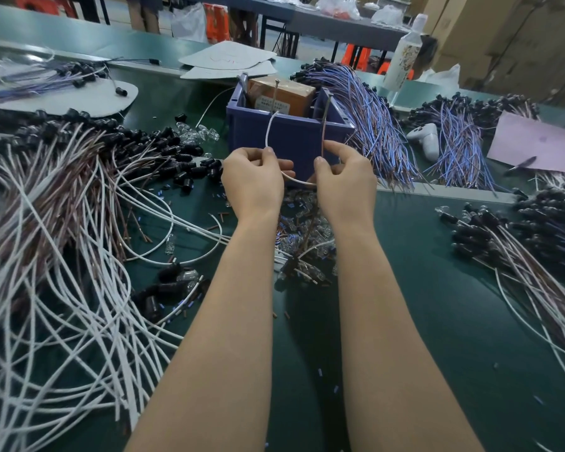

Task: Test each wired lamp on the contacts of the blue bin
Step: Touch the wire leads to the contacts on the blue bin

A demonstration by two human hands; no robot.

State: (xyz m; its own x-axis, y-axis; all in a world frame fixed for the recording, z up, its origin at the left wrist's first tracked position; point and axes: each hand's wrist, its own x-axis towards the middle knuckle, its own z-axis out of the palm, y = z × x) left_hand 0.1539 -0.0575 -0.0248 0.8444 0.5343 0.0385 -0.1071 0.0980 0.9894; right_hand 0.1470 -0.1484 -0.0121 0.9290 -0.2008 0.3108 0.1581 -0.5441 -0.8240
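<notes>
While both bare forearms stretch forward across it, the green worktop [437, 321] takes up nearly the whole view. Its left side is buried under a sprawling heap of white and brown wires [62, 223] tipped with black lamp holders. A smaller heap of the same black-capped lamps [535, 239] lies at the right edge. A bundle of blue and purple wires [372, 125] fans out just behind and to the right of the blue bin [294, 138].

That bin stands in the middle of the worktop, beyond the hands, with a brown box [284, 93] inside it.

Both hands hover just in front of its near wall. The left hand [252, 177] has its grip clamped on a white lead [267, 132], pinched between thumb and forefinger. This lead arcs up to the bin's near rim, at the foot of an upright metal contact [276, 93].

The right hand [343, 177] pinches a brown lead [325, 125] in the same way. That lead rises to a second contact [330, 94] at the bin's right corner. Whether either lead actually touches metal cannot be told.

A white loop runs between the two hands, and the lamp itself is hidden. Loose clear bulbs [307, 223] lie scattered under the wrists.
</notes>
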